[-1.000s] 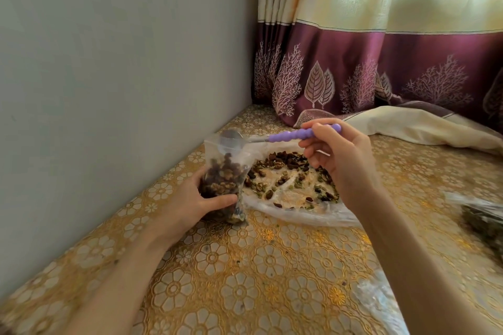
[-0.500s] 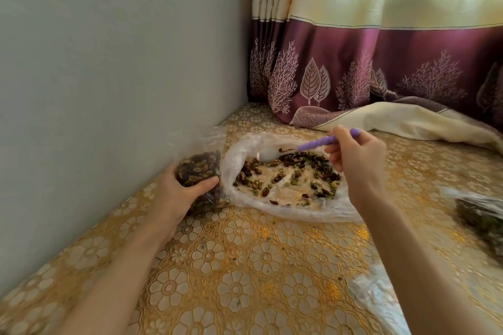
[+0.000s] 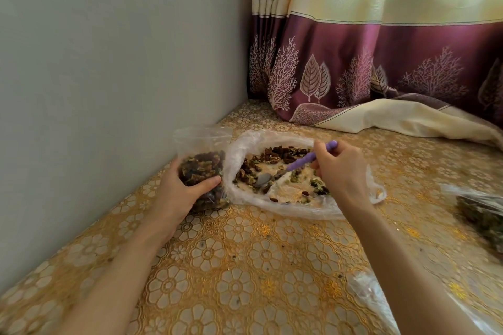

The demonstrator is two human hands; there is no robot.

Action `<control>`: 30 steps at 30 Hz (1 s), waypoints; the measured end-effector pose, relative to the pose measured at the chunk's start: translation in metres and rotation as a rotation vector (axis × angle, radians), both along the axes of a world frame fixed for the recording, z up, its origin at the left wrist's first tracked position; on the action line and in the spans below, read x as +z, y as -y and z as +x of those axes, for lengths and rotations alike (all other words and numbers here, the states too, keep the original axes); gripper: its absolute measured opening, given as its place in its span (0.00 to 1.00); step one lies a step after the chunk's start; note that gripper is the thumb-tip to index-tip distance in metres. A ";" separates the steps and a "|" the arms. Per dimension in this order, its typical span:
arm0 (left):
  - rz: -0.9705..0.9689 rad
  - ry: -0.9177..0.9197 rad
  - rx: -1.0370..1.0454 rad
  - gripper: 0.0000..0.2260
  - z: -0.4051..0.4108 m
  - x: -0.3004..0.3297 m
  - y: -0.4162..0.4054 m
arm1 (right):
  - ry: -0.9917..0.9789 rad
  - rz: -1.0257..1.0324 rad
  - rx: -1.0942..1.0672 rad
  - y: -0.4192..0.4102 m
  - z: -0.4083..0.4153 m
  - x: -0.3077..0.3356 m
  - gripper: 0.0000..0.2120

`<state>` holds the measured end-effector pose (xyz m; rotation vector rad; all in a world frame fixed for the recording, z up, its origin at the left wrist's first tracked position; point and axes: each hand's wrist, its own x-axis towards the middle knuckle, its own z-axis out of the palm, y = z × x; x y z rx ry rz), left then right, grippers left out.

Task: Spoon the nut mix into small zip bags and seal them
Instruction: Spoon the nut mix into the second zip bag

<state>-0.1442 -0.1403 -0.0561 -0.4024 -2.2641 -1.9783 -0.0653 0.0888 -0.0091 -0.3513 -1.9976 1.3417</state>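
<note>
A small clear zip bag (image 3: pixel 202 160), partly full of dark nut mix, stands on the table by the wall. My left hand (image 3: pixel 179 190) grips it around the lower half, and its mouth is open at the top. To its right lies a large clear plastic bag (image 3: pixel 245 149) spread open, with nut mix (image 3: pixel 275 158) scattered inside. My right hand (image 3: pixel 340 171) holds a spoon with a purple handle (image 3: pixel 304 162); its metal bowl (image 3: pixel 263 179) is down among the nuts.
The table has a gold floral cloth (image 3: pixel 245 266). A grey wall (image 3: pixel 109 76) runs along the left. A maroon and cream curtain (image 3: pixel 381 62) hangs at the back, its hem piled on the table. Another bag of mix (image 3: pixel 479 212) lies at the right, and clear plastic (image 3: pixel 370 296) sits near the front.
The spoon left the mouth of the small bag and swung right and down into the big bag's nut mix. My left hand lowered the small bag toward the wall.
</note>
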 end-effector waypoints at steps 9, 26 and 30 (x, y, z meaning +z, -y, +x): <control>-0.007 -0.014 0.015 0.21 -0.003 -0.003 0.000 | 0.036 -0.398 0.123 0.021 -0.008 -0.017 0.24; -0.034 0.049 -0.064 0.31 0.003 0.001 0.001 | 0.061 -0.712 0.106 0.013 -0.002 -0.004 0.18; 0.025 0.085 -0.139 0.27 0.005 0.002 0.002 | 0.043 -0.704 0.053 0.006 0.001 0.002 0.16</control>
